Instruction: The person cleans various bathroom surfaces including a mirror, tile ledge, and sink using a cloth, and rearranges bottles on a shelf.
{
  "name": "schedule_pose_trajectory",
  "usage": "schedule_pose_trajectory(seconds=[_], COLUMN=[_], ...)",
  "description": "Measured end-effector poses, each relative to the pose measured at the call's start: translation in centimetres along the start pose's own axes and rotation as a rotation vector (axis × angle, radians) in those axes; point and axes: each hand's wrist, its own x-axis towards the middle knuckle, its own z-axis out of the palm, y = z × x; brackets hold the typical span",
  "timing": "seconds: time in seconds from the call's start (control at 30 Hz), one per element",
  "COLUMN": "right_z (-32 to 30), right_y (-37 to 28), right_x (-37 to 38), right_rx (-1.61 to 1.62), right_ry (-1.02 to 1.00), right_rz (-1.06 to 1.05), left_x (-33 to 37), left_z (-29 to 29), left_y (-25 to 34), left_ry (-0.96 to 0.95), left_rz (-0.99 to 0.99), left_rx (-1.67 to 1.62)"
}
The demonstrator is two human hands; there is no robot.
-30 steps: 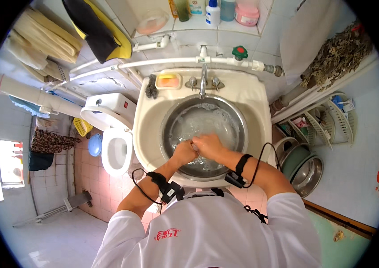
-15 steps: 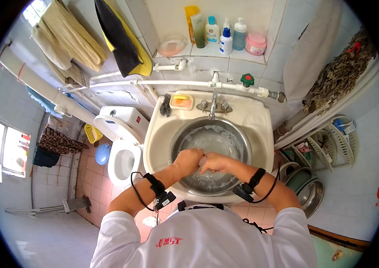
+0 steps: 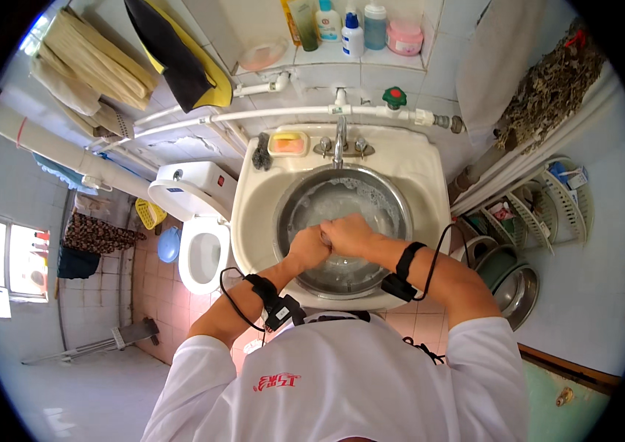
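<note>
Both of my hands meet over a round metal basin (image 3: 281,208) that sits in the cream washbasin (image 3: 250,221). My left hand (image 3: 308,249) is closed in a fist. Against it presses my right hand (image 3: 348,234), also closed, slightly higher and to the right. A small pale pinkish bit shows between the two fists, but most of it is hidden by the fingers, so its kind cannot be made out. Cloudy, foamy water (image 3: 364,206) lies in the basin under the hands. The chrome faucet (image 3: 339,144) reaches over the basin's far rim; no stream shows from it.
A soap dish (image 3: 287,152) and a dark scrubber (image 3: 262,152) lie on the washbasin's back left. Bottles and a pink jar (image 3: 404,38) line the shelf behind. The toilet (image 3: 204,254) stands to the left. Several metal bowls (image 3: 516,291) lean at the right.
My fists have turned against each other: the right has risen and moved over, the left sits a little lower relative to it. The whole view has shifted slightly.
</note>
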Motion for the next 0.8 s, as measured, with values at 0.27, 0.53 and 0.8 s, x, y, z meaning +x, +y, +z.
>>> schedule_pose_trajectory(seconds=[0.27, 0.53, 0.8], right_z=[-0.5, 2.4, -1.4], right_y=[2.9, 3.0, -1.0], right_x=[0.1, -0.4, 0.1], right_rx=[-0.074, -0.022, 0.333], right_ry=[0.159, 0.344, 0.271], right_rz=[-0.278, -0.373, 0.115], left_x=[1.0, -0.7, -1.4], left_z=[3.8, 3.0, -6.0], left_y=[-1.5, 0.8, -1.5], left_ry=[0.001, -0.085, -0.298], left_rz=[-0.074, -0.361, -0.327], left_rx=[-0.320, -0.733, -0.850])
